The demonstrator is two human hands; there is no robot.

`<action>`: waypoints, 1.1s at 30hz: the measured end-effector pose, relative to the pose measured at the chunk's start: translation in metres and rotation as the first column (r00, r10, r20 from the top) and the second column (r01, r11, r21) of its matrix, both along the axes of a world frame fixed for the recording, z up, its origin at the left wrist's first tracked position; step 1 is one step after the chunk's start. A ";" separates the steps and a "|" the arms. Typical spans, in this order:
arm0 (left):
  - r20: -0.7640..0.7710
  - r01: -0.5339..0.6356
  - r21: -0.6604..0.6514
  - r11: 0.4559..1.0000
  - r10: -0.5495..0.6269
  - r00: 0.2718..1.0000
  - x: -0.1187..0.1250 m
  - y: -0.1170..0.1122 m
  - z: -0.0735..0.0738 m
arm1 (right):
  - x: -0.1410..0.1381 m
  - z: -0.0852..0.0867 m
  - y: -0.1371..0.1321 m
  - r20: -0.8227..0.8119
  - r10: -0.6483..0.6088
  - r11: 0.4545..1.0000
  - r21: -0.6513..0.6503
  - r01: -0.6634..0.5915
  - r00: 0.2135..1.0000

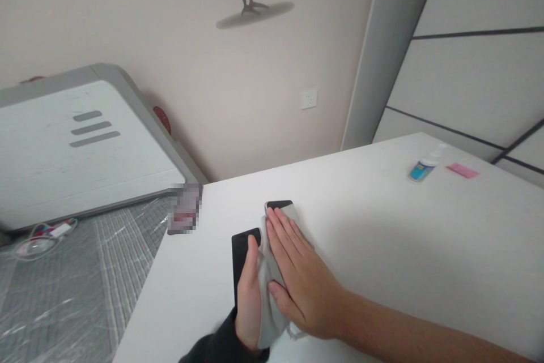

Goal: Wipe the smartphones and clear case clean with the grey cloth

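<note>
While the left hand (249, 295) holds a black phone (241, 255) flat on the white table (382, 250), the right hand (300, 272) lies on top of a grey cloth (266, 272). The phone is at the near left part of the table, not far from the left edge. Its screen is dark.

The left grip is curled shut on the phone's right side, with the thumb lying up along the screen. The right grip is open and flat, fingers straight and side by side, pushing the cloth down. The cloth sits between the two hands and touches both, and a bit of it hangs out under the right palm.

Just past the right fingertips, a second dark flat thing (279, 205) peeks out from under the cloth. I cannot tell if it is another phone.

Well apart from the hands, by the far right edge of the table, lies a little spray bottle (423, 169). Its label is blue, but it is too small to read. A pink slip (462, 170) lies near it. At the table's left edge sits a blurred thing (185, 208) that cannot be read either.
</note>
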State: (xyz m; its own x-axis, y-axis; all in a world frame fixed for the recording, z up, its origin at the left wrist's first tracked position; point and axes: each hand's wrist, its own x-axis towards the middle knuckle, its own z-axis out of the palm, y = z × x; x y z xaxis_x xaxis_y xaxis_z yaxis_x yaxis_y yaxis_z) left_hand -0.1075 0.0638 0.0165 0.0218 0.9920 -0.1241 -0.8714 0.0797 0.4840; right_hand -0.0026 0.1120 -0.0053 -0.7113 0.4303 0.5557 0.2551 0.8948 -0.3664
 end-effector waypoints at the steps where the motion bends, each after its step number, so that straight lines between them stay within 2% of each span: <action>1: -0.004 -0.003 0.001 1.000 0.003 1.000 -0.001 0.000 -0.001 | 0.001 0.001 -0.001 -0.001 0.017 1.000 -0.003 -0.017 1.000; 4: -0.007 0.024 0.012 1.000 -0.024 1.000 0.000 -0.001 -0.001 | 0.003 0.003 0.001 -0.059 -0.022 0.998 -0.054 0.019 0.998; 10: 0.002 0.196 0.022 0.980 -0.196 0.981 0.011 -0.006 0.002 | 0.005 -0.001 0.012 -0.170 -0.195 0.970 -0.176 0.165 0.966; 13: 0.009 0.200 -0.012 0.980 -0.200 0.980 0.013 -0.008 -0.001 | 0.004 -0.003 0.015 -0.173 -0.257 0.952 -0.213 0.219 0.951; 18: -0.031 0.200 0.078 0.977 -0.198 0.980 0.007 -0.007 -0.002 | 0.002 -0.002 0.009 -0.144 -0.161 0.985 -0.080 0.151 0.976; 21: -0.020 0.152 0.127 0.980 -0.150 0.988 0.002 -0.003 0.001 | 0.002 -0.001 0.005 -0.076 -0.081 0.997 -0.001 0.081 0.994; 26: 0.016 0.071 0.119 0.990 -0.074 0.997 -0.004 0.000 0.000 | 0.003 0.004 0.004 0.060 0.039 0.996 0.079 -0.044 0.997; 30: 0.010 0.074 0.133 0.988 -0.076 0.997 -0.001 0.001 0.002 | 0.006 0.008 0.010 0.029 -0.008 1.000 0.024 0.007 1.000; 33: 0.011 0.156 0.111 0.981 -0.159 0.987 0.004 0.002 0.005 | 0.008 0.007 0.018 -0.019 -0.082 0.996 -0.024 0.082 0.996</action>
State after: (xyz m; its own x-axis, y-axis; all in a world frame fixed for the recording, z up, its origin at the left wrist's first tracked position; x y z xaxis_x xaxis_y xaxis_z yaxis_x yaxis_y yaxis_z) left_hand -0.1039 0.0656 0.0217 0.1802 0.9835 -0.0135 -0.8613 0.1644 0.4807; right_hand 0.0053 0.1297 0.0017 -0.6620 0.4999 0.5584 0.3198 0.8622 -0.3928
